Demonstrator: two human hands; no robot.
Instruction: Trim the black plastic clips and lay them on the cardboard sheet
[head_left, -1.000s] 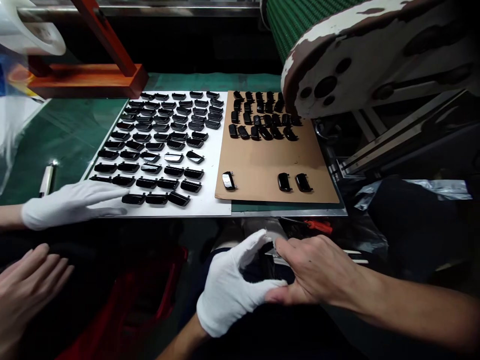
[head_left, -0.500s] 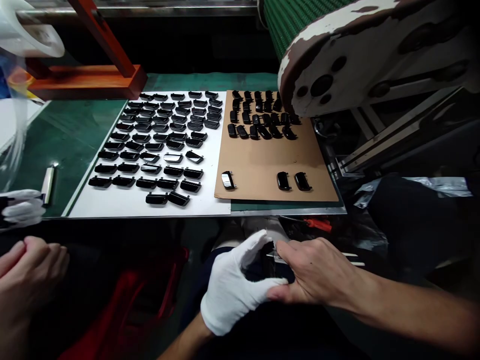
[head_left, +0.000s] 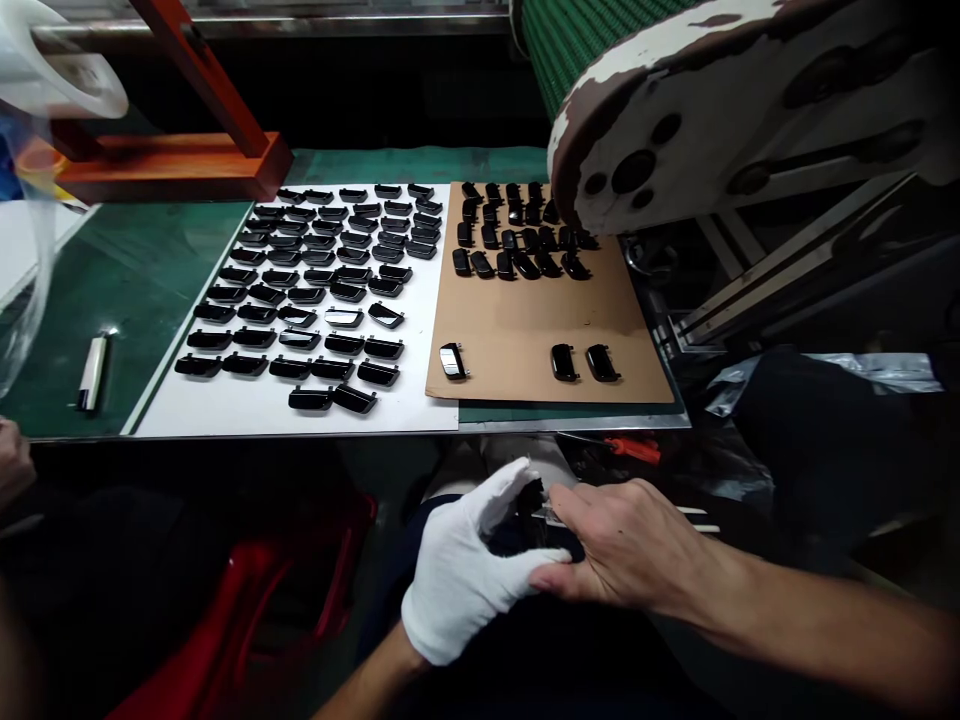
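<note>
My left hand [head_left: 461,570], in a white glove, is closed around the edges of a small black plastic part [head_left: 531,498], thumb and fingers on opposite sides. Most of that part is in shadow. My bare right hand [head_left: 619,535] grips a slim metal tool [head_left: 705,527]; two pale prongs stick out behind the hand, and its metal front end meets the black part. Which kind of tool it is, I cannot tell. The right thumb touches the glove. Both hands are below the table's front edge, over my lap.
Rows of glossy black parts lie on a white sheet [head_left: 416,400] and on brown cardboard [head_left: 517,325]. A large worn machine wheel [head_left: 637,130] overhangs the right side. A red-handled tool [head_left: 634,448] lies below the edge. At far left is a co-worker's hand [head_left: 11,462].
The co-worker's gloved hand has left the white-handled item at left, and their bare hand has shifted. My hands stay nearly still, working at the black part.
</note>
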